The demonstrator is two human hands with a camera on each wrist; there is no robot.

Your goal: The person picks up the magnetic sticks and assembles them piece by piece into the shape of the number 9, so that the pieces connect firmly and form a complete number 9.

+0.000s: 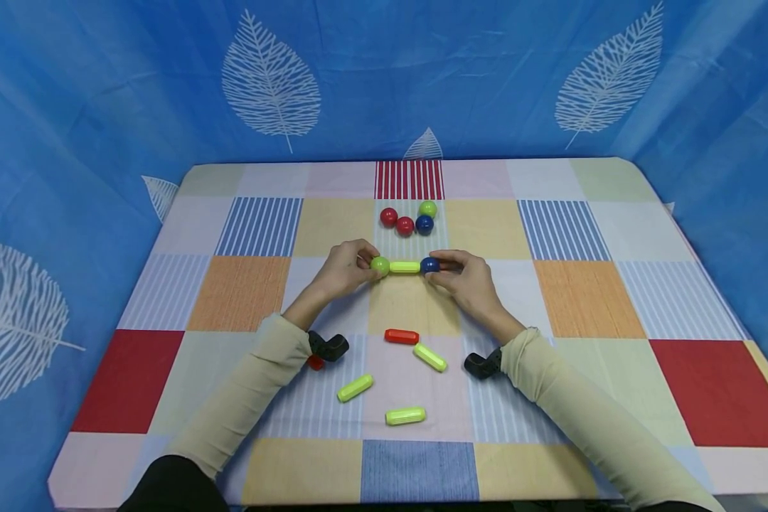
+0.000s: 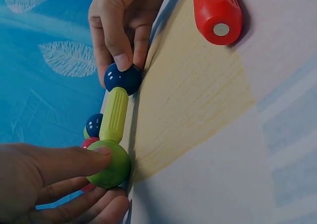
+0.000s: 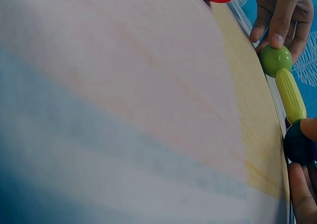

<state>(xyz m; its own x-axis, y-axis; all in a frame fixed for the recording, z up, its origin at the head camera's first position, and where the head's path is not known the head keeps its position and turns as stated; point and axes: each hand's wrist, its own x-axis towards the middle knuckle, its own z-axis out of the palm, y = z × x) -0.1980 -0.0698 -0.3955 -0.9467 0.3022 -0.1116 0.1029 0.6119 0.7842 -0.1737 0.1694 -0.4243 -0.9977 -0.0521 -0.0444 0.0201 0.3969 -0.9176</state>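
Note:
My left hand (image 1: 348, 269) pinches a green ball (image 1: 380, 266) between thumb and fingers. Opposite it, my right hand (image 1: 466, 279) grips a dark blue ball (image 1: 429, 265) the same way. A yellow-green ribbed rod (image 1: 404, 267) spans between the two balls and touches both, making one straight piece. In the left wrist view the rod (image 2: 114, 115) meets the green ball (image 2: 115, 167) at one end and the blue ball (image 2: 123, 79) at the other. The right wrist view shows the blue ball (image 3: 298, 143) partly hidden by my right thumb.
Behind the hands sit two red balls (image 1: 404, 226), another blue ball (image 1: 425, 225) and another green ball (image 1: 427, 208). Nearer me lie a red rod (image 1: 401, 336) and three yellow-green rods (image 1: 405, 416). A red piece (image 1: 316, 363) shows partly under my left wrist. Patchwork cloth (image 1: 589, 299) covers the table.

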